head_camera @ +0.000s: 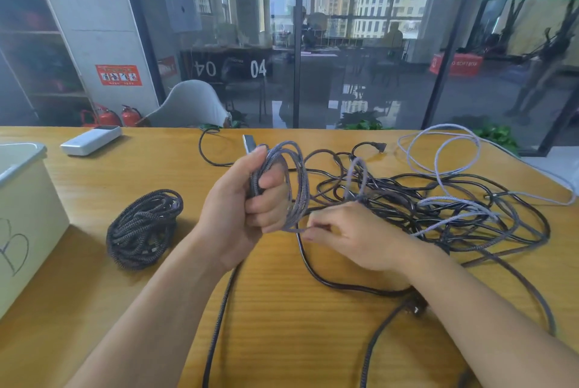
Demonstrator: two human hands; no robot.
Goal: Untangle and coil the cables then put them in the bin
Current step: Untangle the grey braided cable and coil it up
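Now left hand [247, 199] grip around lavender cable coil [293, 180], right hand [351, 235] pinching its loose strand.

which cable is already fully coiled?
The dark braided bundle lying alone left of the left hand; the grey-purple cable is half-wound, the black ones remain tangled.

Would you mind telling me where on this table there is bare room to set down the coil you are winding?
Bare wood lies between the white bin and the dark braided coiled cable, and beyond that coil toward the white power bank. Right of the left hand and right hand, the tangle of black and grey cables crowds the wooden table.
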